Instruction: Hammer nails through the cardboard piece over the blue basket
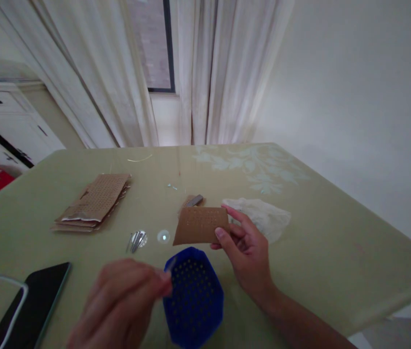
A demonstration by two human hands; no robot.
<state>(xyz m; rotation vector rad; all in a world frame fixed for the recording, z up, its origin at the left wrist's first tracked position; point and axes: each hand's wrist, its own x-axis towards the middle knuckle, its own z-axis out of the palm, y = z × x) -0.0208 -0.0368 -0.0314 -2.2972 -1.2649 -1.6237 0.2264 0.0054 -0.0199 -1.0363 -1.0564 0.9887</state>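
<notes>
My right hand [244,247] grips a small piece of brown cardboard [200,225] by its right end, thumb in front. Rows of tiny holes run across the cardboard, which is held up above the table. Blurred by motion, my left hand [129,300] is closed in a pinch at the lower left. A small thin grey piece [171,263] sticks up from its fingertips; its kind is unclear. Beside those fingertips lies a blue octagonal basket [213,310] with a perforated bottom. Several thin metal pins or nails [137,241] rest on a round shiny disc to the left.
A stack of perforated cardboard [96,198] lies at left, above a black tablet [33,305] with a white cable [25,288]. Behind my right hand is a crumpled clear plastic bag [267,215]. A grey block [194,200] and a clear round disc [163,236] are nearby.
</notes>
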